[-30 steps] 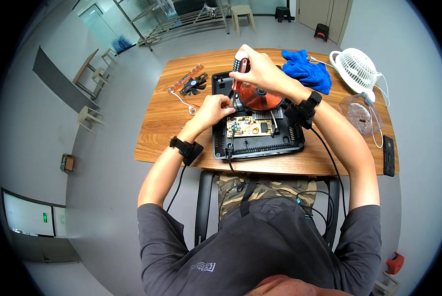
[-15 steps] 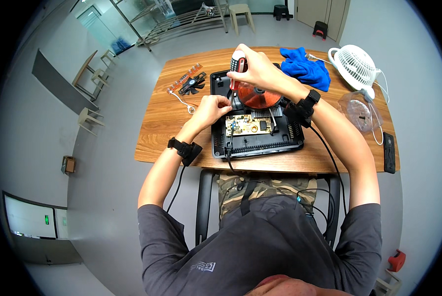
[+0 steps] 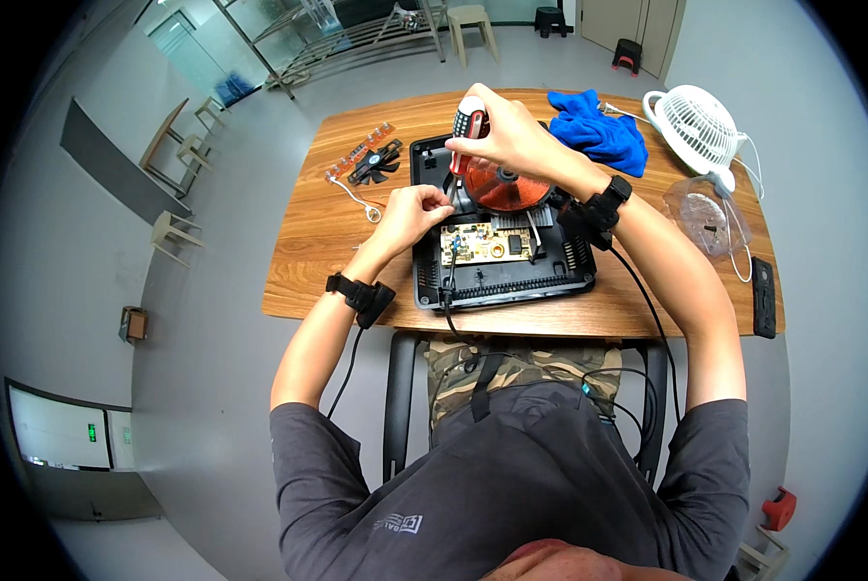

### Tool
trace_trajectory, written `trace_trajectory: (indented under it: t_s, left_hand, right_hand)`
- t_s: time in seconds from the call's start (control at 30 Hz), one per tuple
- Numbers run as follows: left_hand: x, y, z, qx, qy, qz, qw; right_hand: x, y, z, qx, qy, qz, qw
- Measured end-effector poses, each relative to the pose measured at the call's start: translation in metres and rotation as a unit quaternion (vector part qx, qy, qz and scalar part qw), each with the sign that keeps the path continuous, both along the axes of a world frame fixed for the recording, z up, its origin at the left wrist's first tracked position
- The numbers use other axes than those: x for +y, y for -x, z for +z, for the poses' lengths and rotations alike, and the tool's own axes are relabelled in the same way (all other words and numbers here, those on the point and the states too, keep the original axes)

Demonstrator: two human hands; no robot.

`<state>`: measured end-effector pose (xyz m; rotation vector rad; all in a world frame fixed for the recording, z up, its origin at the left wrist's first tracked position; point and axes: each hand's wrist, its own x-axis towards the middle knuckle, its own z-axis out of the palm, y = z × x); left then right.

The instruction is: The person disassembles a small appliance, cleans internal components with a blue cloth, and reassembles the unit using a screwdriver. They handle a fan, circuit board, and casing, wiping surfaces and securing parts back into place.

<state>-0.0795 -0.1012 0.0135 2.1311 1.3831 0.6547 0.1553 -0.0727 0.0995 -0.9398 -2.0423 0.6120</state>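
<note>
My right hand (image 3: 511, 131) is wrapped round the red, white and black handle of a screwdriver (image 3: 462, 153), held upright with its shaft pointing down. Beside the shaft, my left hand (image 3: 410, 219) has thumb and fingers pinched together over the casing's left side; what they hold, if anything, is too small to make out. Beneath both hands lies an open black appliance casing (image 3: 511, 291), which looks like an induction cooker's base. Inside it sit a round copper-coloured coil (image 3: 511, 198) and a tan circuit board (image 3: 472, 246). The screwdriver's tip is hard to make out.
Left of the casing lie a small black fan (image 3: 377, 164), an orange strip board (image 3: 360, 150) and a white cable (image 3: 356, 199). A blue cloth (image 3: 603, 136), a white fan (image 3: 697, 126), a transparent cover (image 3: 703, 225) and a long black piece (image 3: 764, 298) are on the table's right.
Both hands and the screwdriver hold nearly the same place over the casing. The whole view has shifted very slightly; nothing else has visibly moved.
</note>
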Motion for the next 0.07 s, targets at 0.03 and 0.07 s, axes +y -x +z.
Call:
trace_trajectory:
  t_s: [0.03, 0.07]
  left_hand:
    - [-0.0004, -0.0010, 0.0011, 0.001, 0.000, 0.001, 1.000]
    - [-0.0014, -0.0022, 0.0029, 0.002, 0.000, 0.002, 1.000]
  right_hand:
    - [0.0001, -0.0007, -0.0002, 0.000, -0.002, -0.003, 1.000]
    - [0.0001, -0.0013, -0.0004, -0.001, -0.005, -0.005, 1.000]
